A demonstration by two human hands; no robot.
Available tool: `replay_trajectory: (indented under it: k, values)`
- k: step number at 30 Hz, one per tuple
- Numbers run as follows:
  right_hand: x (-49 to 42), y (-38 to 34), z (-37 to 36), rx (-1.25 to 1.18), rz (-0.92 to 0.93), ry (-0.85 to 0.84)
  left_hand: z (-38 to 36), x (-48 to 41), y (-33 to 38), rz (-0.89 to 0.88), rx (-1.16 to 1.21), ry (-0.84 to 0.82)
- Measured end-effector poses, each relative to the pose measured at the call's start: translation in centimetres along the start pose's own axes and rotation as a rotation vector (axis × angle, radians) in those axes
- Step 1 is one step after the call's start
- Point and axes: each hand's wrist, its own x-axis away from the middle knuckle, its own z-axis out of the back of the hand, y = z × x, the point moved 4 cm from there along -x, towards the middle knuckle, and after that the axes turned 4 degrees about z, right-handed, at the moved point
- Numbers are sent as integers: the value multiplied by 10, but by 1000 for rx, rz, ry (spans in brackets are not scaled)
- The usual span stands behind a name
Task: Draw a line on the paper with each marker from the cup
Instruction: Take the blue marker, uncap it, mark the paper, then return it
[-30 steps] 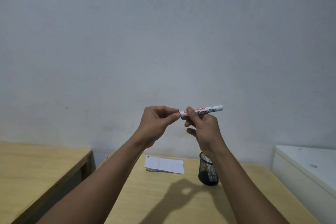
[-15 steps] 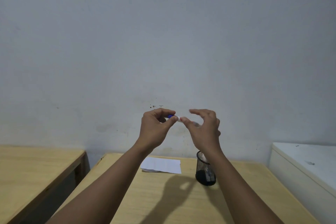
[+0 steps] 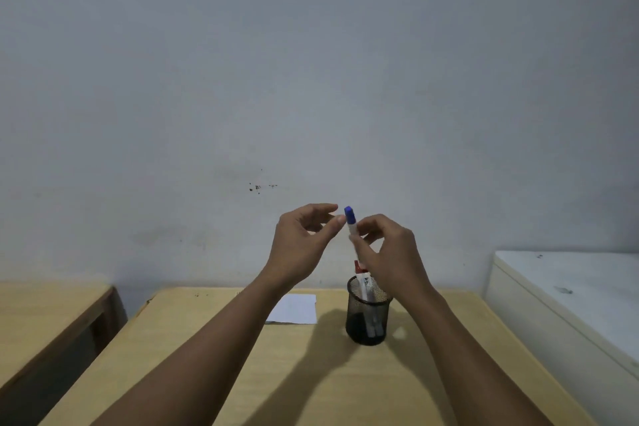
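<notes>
Your right hand (image 3: 390, 252) pinches the marker (image 3: 352, 228) near upright above the cup (image 3: 368, 316), blue cap on top; its lower end is hidden behind your fingers; your left hand (image 3: 301, 242) hangs just beside the cap with its grip loose and empty, thumb and forefinger apart; more markers stand in the cup on the counter (image 3: 311, 373); the paper (image 3: 295, 309) lies just left of the cup, partly behind your left wrist.

Bare table (image 3: 214, 349) lies open left of the paper (image 3: 297, 309); the mesh cup (image 3: 368, 318) stands just right of it.
</notes>
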Motion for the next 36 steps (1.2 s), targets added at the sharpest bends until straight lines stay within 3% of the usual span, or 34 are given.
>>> replay_trajectory:
  k: [5,11,18,30,36]
  values:
    - [-9,42,16,-26,-106,98,-25,-3,-37,46,-262,-125]
    - [3,77,-3,115,-181,-96,-60,4,-94,227,-577,-403]
    - [10,103,-21,320,-204,-277,-77,11,-114,212,-694,-600]
    - [13,124,-30,404,-256,-310,-90,10,-119,148,-700,-645]
    - [9,113,-30,425,-238,-261,-78,5,-119,193,-689,-555]
